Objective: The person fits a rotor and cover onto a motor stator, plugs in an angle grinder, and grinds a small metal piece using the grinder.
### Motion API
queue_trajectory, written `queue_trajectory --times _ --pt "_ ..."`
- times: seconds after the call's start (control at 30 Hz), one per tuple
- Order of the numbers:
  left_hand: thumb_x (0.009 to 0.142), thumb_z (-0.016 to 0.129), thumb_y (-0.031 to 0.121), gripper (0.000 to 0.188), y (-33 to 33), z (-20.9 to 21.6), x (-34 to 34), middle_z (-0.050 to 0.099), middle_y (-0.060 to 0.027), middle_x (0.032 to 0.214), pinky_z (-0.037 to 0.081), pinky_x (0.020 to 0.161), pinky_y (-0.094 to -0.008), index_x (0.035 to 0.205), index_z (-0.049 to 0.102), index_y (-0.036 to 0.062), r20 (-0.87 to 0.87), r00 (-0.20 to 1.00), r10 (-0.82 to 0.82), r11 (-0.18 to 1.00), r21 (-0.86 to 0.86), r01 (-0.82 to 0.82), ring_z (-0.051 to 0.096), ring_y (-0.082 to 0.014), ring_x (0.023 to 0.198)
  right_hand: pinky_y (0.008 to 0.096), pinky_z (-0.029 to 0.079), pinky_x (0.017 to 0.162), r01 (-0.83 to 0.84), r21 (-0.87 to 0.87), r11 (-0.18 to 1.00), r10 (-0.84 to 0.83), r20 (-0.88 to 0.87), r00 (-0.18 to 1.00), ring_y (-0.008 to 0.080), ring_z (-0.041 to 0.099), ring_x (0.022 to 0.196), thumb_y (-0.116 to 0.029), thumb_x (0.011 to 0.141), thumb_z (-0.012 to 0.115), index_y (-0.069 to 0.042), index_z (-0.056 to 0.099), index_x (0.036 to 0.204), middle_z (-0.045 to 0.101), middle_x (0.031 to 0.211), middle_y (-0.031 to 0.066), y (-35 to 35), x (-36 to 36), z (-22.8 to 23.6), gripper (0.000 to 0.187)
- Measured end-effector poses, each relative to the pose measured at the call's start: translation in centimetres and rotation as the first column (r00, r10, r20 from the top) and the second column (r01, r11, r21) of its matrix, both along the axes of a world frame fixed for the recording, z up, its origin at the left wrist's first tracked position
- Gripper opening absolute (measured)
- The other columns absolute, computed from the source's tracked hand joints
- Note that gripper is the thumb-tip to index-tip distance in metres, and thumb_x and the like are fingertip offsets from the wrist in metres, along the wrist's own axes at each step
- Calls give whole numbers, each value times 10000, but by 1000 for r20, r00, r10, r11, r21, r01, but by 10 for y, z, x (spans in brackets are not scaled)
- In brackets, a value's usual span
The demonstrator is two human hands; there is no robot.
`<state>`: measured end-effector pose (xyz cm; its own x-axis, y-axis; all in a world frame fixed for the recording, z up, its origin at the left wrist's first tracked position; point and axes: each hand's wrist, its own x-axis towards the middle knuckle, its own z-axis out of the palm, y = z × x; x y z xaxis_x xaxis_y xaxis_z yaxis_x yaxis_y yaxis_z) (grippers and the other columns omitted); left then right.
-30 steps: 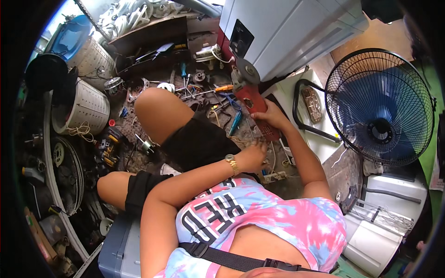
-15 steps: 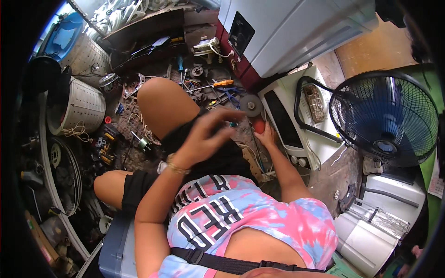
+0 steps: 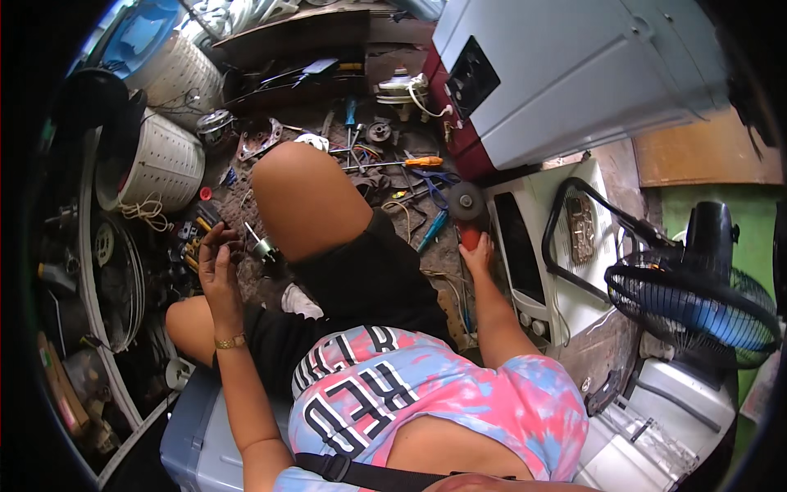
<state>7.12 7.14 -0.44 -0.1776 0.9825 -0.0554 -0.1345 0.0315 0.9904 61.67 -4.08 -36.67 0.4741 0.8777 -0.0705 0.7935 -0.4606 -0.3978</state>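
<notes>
My right hand (image 3: 478, 256) is wrapped round the red body of an angle grinder (image 3: 470, 236), whose dark grey disc (image 3: 467, 202) points away from me beside a white appliance with a dark panel (image 3: 518, 246). Over on the left, my left hand (image 3: 220, 266) is raised above my knee with its fingers apart and nothing in them. Just right of it on the floor lies a small motor part with a metal shaft (image 3: 262, 248). Several yellow-and-black tools (image 3: 190, 256) lie close behind the left hand, partly hidden by it.
Scattered on the floor ahead are an orange-handled screwdriver (image 3: 422, 161), a blue-handled screwdriver (image 3: 432, 231) and blue-handled pliers (image 3: 434, 176). White perforated drums (image 3: 168, 164) stand at the left. A black fan (image 3: 697, 307) stands at the right, and a large grey-blue cabinet (image 3: 566, 74) at the back.
My left hand has moved left, away from near the grinder to beside my left knee. The right hand keeps its grip on the grinder. The fan's head has turned, and the view has shifted.
</notes>
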Motion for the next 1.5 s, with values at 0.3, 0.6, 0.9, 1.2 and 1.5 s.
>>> queue_trajectory --times 0.3,0.6,0.9,1.2,1.5 --pt "1007 606 171 334 0 -35 -37 649 7 1165 473 792 -212 1329 593 83 -138 988 67 984 -153 -88 615 -68 963 514 431 1024 -36 -24 999 37 47 998 453 512 1214 -401 653 901 27 477 1348 539 1295 243 -13 -11 6 920" --pt "994 627 144 302 -3 -81 -59 657 5 1113 469 763 -203 1288 623 73 -102 986 134 971 -187 -151 603 -59 937 496 393 1107 -29 -133 991 30 4 1000 480 465 1305 -412 688 898 72 386 1456 470 1409 308 -47 -3 2 1043" --pt "982 646 195 347 23 -162 -67 661 1 1174 491 751 -236 1314 621 98 -223 975 4 962 -265 -65 615 -89 1001 528 425 1056 32 -228 973 -33 -1 999 467 501 1268 -423 670 897 14 410 1448 489 1403 282 -45 -7 -1 1016" --pt "984 635 232 351 17 -182 -53 667 13 1110 476 700 -231 1314 628 111 -189 981 -46 913 -406 -36 642 -75 904 509 431 1056 66 -184 981 -65 13 998 448 517 1267 -463 626 921 -13 368 1485 533 1366 269 -39 0 -18 1117" --pt "996 632 256 334 15 -182 -58 681 24 1169 485 700 -222 1303 637 124 -150 989 -16 915 -401 -46 639 -83 883 519 387 1121 34 -190 981 -65 -157 985 468 416 1381 -454 596 946 -48 271 1563 415 1498 303 -45 25 -25 1246"
